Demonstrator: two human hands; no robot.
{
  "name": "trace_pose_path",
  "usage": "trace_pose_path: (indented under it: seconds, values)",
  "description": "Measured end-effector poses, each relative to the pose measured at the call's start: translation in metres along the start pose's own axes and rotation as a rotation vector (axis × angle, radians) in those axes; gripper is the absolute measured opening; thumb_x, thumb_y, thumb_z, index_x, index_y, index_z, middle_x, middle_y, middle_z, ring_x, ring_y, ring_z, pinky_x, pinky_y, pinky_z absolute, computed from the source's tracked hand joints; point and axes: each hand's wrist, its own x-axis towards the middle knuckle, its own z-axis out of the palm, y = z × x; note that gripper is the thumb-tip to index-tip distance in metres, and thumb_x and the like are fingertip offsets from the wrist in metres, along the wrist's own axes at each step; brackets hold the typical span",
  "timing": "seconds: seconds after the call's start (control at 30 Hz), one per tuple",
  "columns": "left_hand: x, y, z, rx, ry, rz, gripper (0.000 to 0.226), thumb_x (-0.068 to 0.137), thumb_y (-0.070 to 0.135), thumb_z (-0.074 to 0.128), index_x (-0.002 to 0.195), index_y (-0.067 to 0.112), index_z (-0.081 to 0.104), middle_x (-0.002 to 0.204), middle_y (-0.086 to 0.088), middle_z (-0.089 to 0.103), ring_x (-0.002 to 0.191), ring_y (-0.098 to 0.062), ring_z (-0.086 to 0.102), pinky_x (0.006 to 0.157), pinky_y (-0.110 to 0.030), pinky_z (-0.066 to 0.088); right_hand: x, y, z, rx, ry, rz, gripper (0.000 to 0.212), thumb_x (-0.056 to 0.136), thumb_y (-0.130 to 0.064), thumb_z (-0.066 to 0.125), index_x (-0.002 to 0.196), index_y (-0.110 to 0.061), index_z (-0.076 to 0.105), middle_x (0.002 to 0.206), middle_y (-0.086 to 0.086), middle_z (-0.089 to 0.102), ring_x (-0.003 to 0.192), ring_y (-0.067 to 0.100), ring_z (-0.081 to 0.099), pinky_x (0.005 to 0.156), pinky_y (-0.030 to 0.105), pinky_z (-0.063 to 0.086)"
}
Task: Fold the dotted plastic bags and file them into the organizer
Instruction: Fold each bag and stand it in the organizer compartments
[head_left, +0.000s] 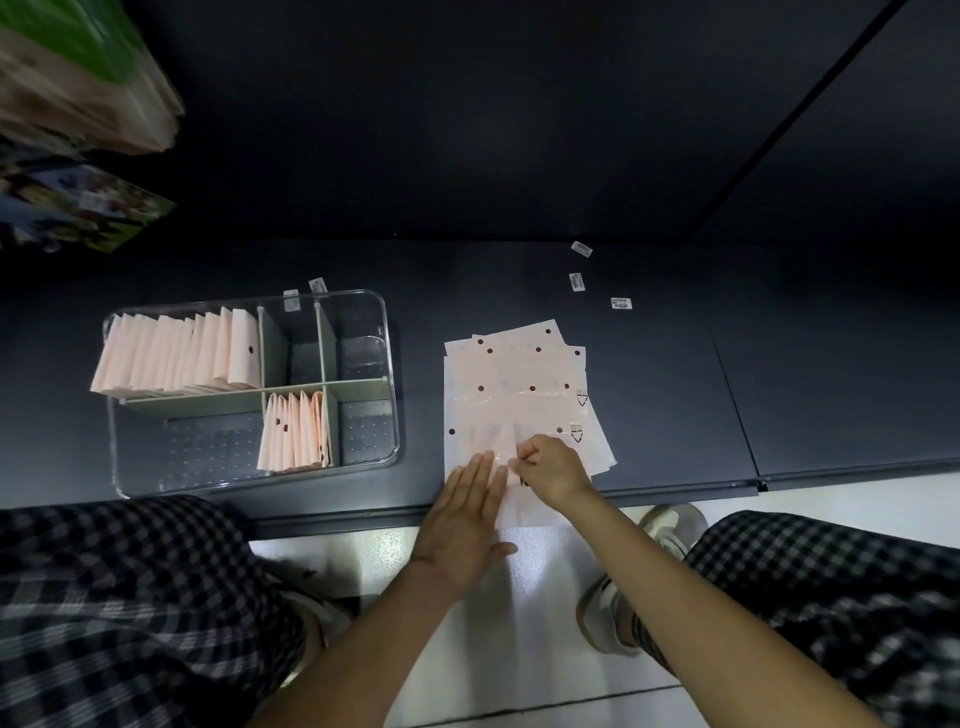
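A loose stack of pale pink dotted plastic bags (514, 384) lies fanned on the dark shelf (665, 395), reaching its front edge and overhanging it slightly. The left hand (462, 519) lies flat on the near part of the top bag, fingers straight and together, while the right hand (550, 470) pinches a bit of that bag with curled fingers just beside the left fingertips. Well to the left, near the front edge, sits the clear organizer (249, 395); folded bags (176, 353) stand filed in its rear left compartment, and more (296, 436) in a front middle one. Small white labels (576, 280) lie toward the back of the shelf.
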Motion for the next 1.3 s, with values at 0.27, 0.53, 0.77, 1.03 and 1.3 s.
trace_pose_path:
  seconds: [0.27, 0.53, 0.77, 1.03, 1.3]
  values:
    - [0.001, -0.002, 0.000, 0.020, -0.063, 0.042, 0.092, 0.088, 0.065, 0.037, 0.142, 0.026, -0.025, 0.143, -0.011, -0.038, 0.134, -0.027, -0.035, 0.110, -0.037, -0.023, -0.002, -0.015, 0.002, 0.472, 0.073, -0.247, 0.013, 0.093, -0.003, 0.053, 0.100, -0.004, 0.064, 0.090, 0.008, 0.066, 0.077, 0.015, 0.062, 0.076, 0.024, 0.050]
    - [-0.002, 0.000, 0.005, 0.030, -0.064, 0.025, 0.094, 0.087, 0.068, 0.037, 0.144, 0.025, -0.024, 0.146, -0.013, -0.036, 0.136, -0.029, -0.033, 0.111, -0.044, -0.024, 0.021, -0.028, 0.006, 0.666, -0.196, -0.161, 0.026, 0.096, 0.002, 0.046, 0.118, 0.006, 0.059, 0.109, 0.023, 0.065, 0.084, 0.017, 0.066, 0.079, 0.017, 0.053]
    - [-0.018, 0.004, 0.013, -0.030, -0.066, -0.008, 0.099, 0.084, 0.067, 0.043, 0.148, 0.022, -0.018, 0.148, -0.006, -0.035, 0.137, -0.024, -0.033, 0.112, -0.040, -0.022, 0.031, -0.034, 0.003, 0.881, -0.218, -0.007, 0.022, 0.094, 0.002, 0.050, 0.112, 0.009, 0.058, 0.100, 0.021, 0.065, 0.076, 0.017, 0.068, 0.074, 0.018, 0.055]
    - [-0.018, 0.003, 0.001, -0.030, -0.097, 0.006, 0.092, 0.088, 0.065, 0.039, 0.149, 0.021, -0.014, 0.150, -0.006, -0.033, 0.140, -0.023, -0.029, 0.114, -0.038, -0.019, 0.038, -0.018, -0.006, -0.161, 0.098, -0.364, 0.025, 0.079, -0.017, 0.074, 0.102, -0.012, 0.064, 0.103, 0.002, 0.057, 0.090, 0.010, 0.052, 0.081, 0.023, 0.043]
    - [-0.016, -0.014, -0.015, -0.318, -0.096, 0.025, 0.070, 0.092, 0.055, 0.045, 0.150, 0.028, 0.017, 0.159, 0.005, -0.007, 0.146, -0.011, -0.006, 0.117, -0.029, -0.005, 0.045, -0.038, -0.013, -0.427, -0.065, -0.275, 0.024, 0.088, -0.021, 0.065, 0.109, -0.009, 0.062, 0.120, 0.009, 0.057, 0.111, 0.025, 0.053, 0.092, 0.030, 0.041]
